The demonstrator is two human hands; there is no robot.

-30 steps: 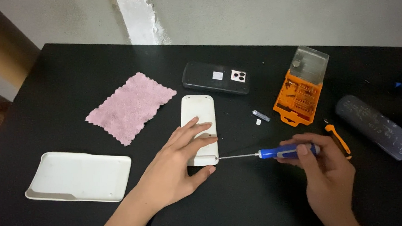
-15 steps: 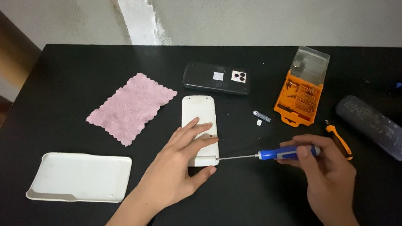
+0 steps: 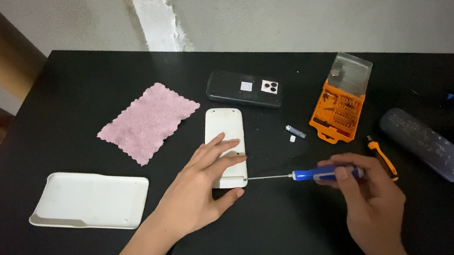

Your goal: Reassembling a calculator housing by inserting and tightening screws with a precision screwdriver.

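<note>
Screwdriver [image 3: 316,174] clamped in right grip [image 3: 372,197], tip at white device [image 3: 226,143] (left hand [image 3: 199,194] flat).

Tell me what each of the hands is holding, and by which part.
The right hand holds a screwdriver by its blue handle. The left hand grips nothing; it presses flat on the lower end of the white case.

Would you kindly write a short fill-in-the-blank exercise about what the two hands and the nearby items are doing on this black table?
The left hand presses down on the ____ device.
The right hand holds a screwdriver with a ____ handle.
The pink cloth lies to the ____ of the device.
The bit case is ____ in colour.

Missing words: white; blue; left; orange
</note>
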